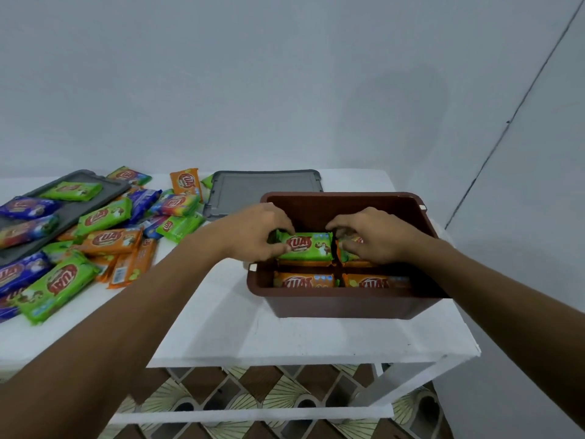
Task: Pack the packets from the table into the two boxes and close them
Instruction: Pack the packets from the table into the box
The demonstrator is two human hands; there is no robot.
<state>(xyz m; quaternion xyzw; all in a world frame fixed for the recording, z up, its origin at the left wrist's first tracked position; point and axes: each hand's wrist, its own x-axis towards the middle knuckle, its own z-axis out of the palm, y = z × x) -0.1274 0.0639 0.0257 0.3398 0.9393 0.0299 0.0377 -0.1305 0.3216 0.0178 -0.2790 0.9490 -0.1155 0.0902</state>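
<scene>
Brown box [342,301] is sitting open on the right half of the white table [253,331], and both hands are working inside it.

Left hand [256,234] is gripping the left end of a green packet [308,247]. The thumb is on the near edge and the fingers are curling over the far edge, clamped on it. That packet is lying flat, label up, in the back-left spot of the box, on top of something orange.

Right hand [376,237] is reaching into the back-right spot. Its fingers are curling down over a second packet [352,239] with the thumb lying across the top, pinching it. The hand is hiding most of that packet. It's showing orange on top and green lower down, and I can't tell if that's one packet or two. A narrow dark gap is running between the two back packets.

Two orange packets [305,280] are lying flat side by side in the front row, lower than the back pair.

Grey lid [262,188] is lying flat just behind the box's back-left corner. Other grey lid [79,210] is lying at far left and is carrying a few packets.

Loose packets [107,239] in green, orange and blue are heaping up across the left of the table, well apart from the box and overlapping each other and that lid.
</scene>
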